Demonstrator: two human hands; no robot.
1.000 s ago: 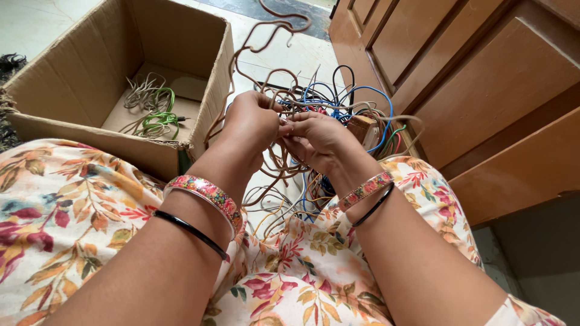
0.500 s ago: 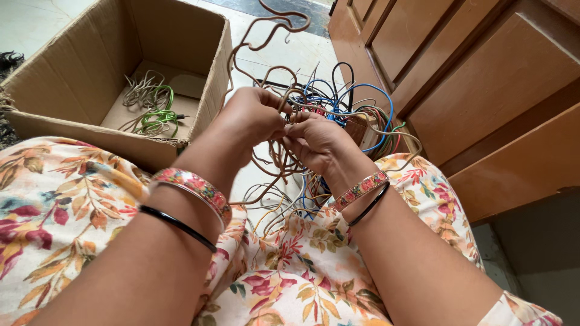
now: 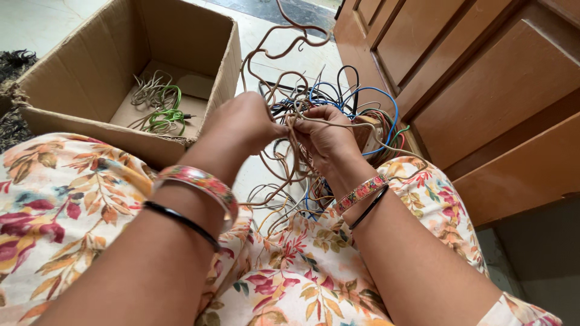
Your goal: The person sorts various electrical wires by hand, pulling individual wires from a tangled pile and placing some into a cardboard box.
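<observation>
barely moved since half a second ago: both hands in the same spot over the lap, same wire still pinched, tangle shifted slightly; left hand [image 3: 244,124] closed, fingertips pinching a brown wire [image 3: 294,130] where it meets the right; right hand [image 3: 326,137] curled around the same brown wire, thumb and fingers shut on it, hands touching at the pinch point; wire running up in loose curls above the hands and down into the tangle of wires [image 3: 338,115], a mixed heap of brown, blue, black and grey strands lying on the floor between the knees and against the wooden cabinet [image 3: 483,90] on the right; cardboard box [image 3: 90,78] open on the left, well apart from the hands, holding a small green and grey wire bundle [image 3: 158,107]; floral dress [image 3: 60,199] covering both knees; bangles [image 3: 199,181] on both wrists.
</observation>
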